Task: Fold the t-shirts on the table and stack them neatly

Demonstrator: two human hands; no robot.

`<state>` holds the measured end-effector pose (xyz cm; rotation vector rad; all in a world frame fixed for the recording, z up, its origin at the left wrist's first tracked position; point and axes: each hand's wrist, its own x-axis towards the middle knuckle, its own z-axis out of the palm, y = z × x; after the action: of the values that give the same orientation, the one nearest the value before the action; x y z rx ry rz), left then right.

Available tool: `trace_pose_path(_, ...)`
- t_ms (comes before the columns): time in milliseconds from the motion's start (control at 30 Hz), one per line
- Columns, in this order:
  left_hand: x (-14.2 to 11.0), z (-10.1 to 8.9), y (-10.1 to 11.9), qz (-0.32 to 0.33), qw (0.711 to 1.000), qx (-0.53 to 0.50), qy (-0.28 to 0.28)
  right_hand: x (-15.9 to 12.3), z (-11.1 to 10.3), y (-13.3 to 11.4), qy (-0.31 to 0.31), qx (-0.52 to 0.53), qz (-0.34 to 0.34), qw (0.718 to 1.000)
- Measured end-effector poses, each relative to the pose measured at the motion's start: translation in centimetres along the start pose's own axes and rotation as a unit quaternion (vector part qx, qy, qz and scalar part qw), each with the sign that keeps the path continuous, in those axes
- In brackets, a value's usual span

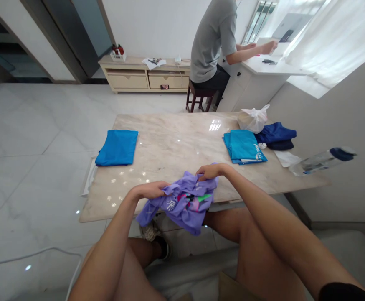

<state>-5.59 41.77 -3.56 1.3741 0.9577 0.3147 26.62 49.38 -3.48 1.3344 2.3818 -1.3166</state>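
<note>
Bare thighs (264, 267), left hand (153, 190) and right hand (210, 171) gripping purple garment (182, 211), white lettering (171, 204) unreadable

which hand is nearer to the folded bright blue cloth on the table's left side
Left. The left hand, on the crumpled purple printed fabric, is right of the folded bright blue cloth and lower in view; the right hand is farther right.

The one camera sits on my head. It looks forward and down, over my bare left hand (153, 190) and my bare right hand (210, 171), which are close. The shiny beige marble table (176, 138) fills the middle. The long, low, cream wooden cabinet (128, 81) and the plain white wall (145, 25) are farther off, up top.
</note>
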Motion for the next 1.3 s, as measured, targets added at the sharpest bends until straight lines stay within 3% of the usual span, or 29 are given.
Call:
trace_pose_path(33, -0.5, -0.4, 0.5, 0.003, 1.000, -0.023, 0.007, -0.6, -0.8, 0.2, -0.008, 0.021, -0.008, 1.000)
trace_pose_path(67, -0.9, -1.0, 0.8, 0.016, 0.996, -0.054, 0.066, -1.3, -1.7, 0.4, 0.025, 0.039, -0.015, 0.999)
trace_pose_path(100, -1.1, -1.7, 1.1, 0.036, 0.982, -0.090, 0.159, -1.9, -2.7, 0.6, 0.097, 0.050, -0.017, 0.994)
trace_pose_path(167, -0.9, -3.1, 1.3, 0.075, 0.916, -0.154, 0.362, -2.8, -4.6, 1.0, 0.302, 0.050, -0.002, 0.952)
trace_pose_path(233, -0.4, -4.4, 1.1, 0.096, 0.846, -0.178, 0.494, -3.4, -6.1, 1.2, 0.450, 0.039, 0.017, 0.892)
trace_pose_path(300, 0.0, -5.1, 0.7, 0.106, 0.811, -0.158, 0.553, -3.8, -6.7, 1.3, 0.499, 0.028, 0.022, 0.866)
trace_pose_path(367, 0.0, -5.3, 0.4, 0.112, 0.800, -0.115, 0.578, -4.1, -6.5, 1.4, 0.486, 0.015, 0.022, 0.874)
trace_pose_path(500, -0.5, -5.8, -0.1, 0.117, 0.805, 0.047, 0.579, -4.8, -5.5, 1.9, 0.423, -0.002, 0.002, 0.906)
trace_pose_path(633, -0.2, -8.4, -0.9, 0.083, 0.815, 0.181, 0.545, -3.8, -6.2, 3.9, 0.431, -0.007, -0.009, 0.902)
trace_pose_path(733, 0.8, -10.6, -2.1, 0.008, 0.815, 0.243, 0.526, -1.4, -6.9, 5.8, 0.420, -0.044, 0.080, 0.903)
trace_pose_path(800, 1.4, -11.0, -3.2, -0.044, 0.791, 0.304, 0.529, 0.1, -6.6, 6.7, 0.415, -0.086, 0.150, 0.893)
trace_pose_path(867, 1.6, -10.0, -4.5, -0.058, 0.757, 0.376, 0.531, 1.0, -5.1, 7.1, 0.422, -0.137, 0.173, 0.879)
trace_pose_path(933, 1.6, -7.9, -5.7, -0.032, 0.748, 0.440, 0.496, 1.1, -2.6, 6.8, 0.421, -0.185, 0.137, 0.877)
trace_pose_path(1033, 1.4, -3.8, -7.5, 0.000, 0.781, 0.480, 0.401, 0.6, 2.5, 6.0, 0.388, -0.229, 0.054, 0.891)
trace_pose_path(1133, 1.4, -1.0, -9.0, -0.060, 0.802, 0.490, 0.336, 0.1, 6.9, 5.9, 0.334, -0.236, 0.053, 0.911)
trace_pose_path(1200, 0.9, -0.4, -9.5, -0.102, 0.808, 0.493, 0.307, -0.1, 8.5, 6.2, 0.307, -0.228, 0.083, 0.920)
trace_pose_path(1300, -0.7, -0.4, -9.8, -0.135, 0.811, 0.490, 0.290, -0.9, 9.0, 6.6, 0.309, -0.225, 0.124, 0.916)
